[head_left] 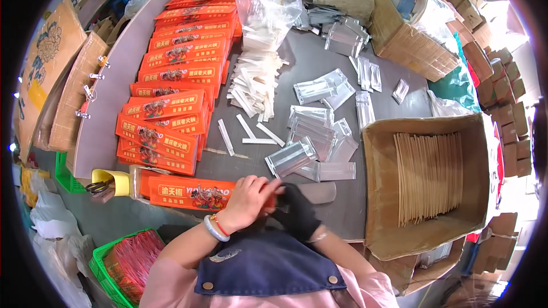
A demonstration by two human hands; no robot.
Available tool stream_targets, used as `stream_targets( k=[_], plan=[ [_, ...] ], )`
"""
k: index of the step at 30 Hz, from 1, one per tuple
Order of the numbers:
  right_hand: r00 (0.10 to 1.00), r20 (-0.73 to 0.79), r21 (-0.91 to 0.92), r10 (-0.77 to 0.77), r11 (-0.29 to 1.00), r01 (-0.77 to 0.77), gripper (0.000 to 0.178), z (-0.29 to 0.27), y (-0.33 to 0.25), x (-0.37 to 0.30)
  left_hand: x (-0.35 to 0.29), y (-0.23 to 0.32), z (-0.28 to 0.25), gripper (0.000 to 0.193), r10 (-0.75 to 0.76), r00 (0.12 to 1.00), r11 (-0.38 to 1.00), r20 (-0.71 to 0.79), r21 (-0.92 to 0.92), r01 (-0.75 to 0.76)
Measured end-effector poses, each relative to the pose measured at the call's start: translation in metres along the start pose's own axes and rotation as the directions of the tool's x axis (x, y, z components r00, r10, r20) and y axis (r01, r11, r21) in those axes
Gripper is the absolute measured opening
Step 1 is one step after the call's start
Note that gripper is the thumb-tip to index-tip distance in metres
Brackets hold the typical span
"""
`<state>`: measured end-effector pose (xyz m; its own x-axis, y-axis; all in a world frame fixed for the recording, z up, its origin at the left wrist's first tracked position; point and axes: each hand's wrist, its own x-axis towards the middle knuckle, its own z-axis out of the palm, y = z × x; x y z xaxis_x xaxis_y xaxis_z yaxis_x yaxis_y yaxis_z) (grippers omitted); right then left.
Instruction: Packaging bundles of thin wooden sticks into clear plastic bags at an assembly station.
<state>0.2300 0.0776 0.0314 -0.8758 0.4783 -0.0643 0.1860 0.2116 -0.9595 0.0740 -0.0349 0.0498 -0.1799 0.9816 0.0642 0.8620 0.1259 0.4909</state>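
Observation:
My bare left hand [247, 201], a bangle and a red cord at its wrist, is curled over the right end of an orange printed packet [178, 193] at the table's near edge. My right hand [295, 211], in a black glove, meets it with bent fingers. A bit of orange-red shows between the two hands, but the fingers hide most of it. Just beyond the right hand lies a flat grey strip [317, 193]. Clear plastic sachets with silvery contents [291, 157] are heaped farther off, and slim white paper-wrapped pieces [251, 85] form a pile behind them.
Overlapping orange packets [171, 100] run along the table's left side. A cardboard box [371, 194] of thin wooden sticks [429, 177] stands at right. A yellow cup [118, 182] with scissors [98, 186] is at the left corner, above a green basket [105, 256]. Another carton [399, 40] sits back right.

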Motion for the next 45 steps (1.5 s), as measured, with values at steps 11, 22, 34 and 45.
stream_targets(
  k=[11, 22, 34, 45],
  plan=[
    [0.974, -0.218, -0.665, -0.063, 0.740, -0.101, 0.063, -0.085, -0.007, -0.017, 0.026, -0.074, -0.113, 0.032, 0.059, 0.979, 0.933, -0.194, 0.359, 0.015],
    [0.994, 0.111, -0.807, -0.018, 0.582, 0.101, 0.066, -0.072, -0.023, -0.024, -0.041, -0.034, 0.008, 0.100, -0.492, 0.859, 0.869, -0.144, -0.139, 0.474],
    [0.926, -0.317, -0.664, -0.207, 0.745, -0.061, 0.058, -0.094, 0.018, 0.001, 0.030, -0.070, 0.000, 0.057, -0.283, 0.947, 0.930, -0.154, -0.285, 0.232],
    [0.515, -0.819, -0.509, 0.254, 0.091, -0.856, 0.026, -0.238, 0.122, -0.096, 0.069, -0.060, 0.021, 0.009, -0.200, 0.947, 0.979, -0.249, -0.073, 0.188]
  ],
)
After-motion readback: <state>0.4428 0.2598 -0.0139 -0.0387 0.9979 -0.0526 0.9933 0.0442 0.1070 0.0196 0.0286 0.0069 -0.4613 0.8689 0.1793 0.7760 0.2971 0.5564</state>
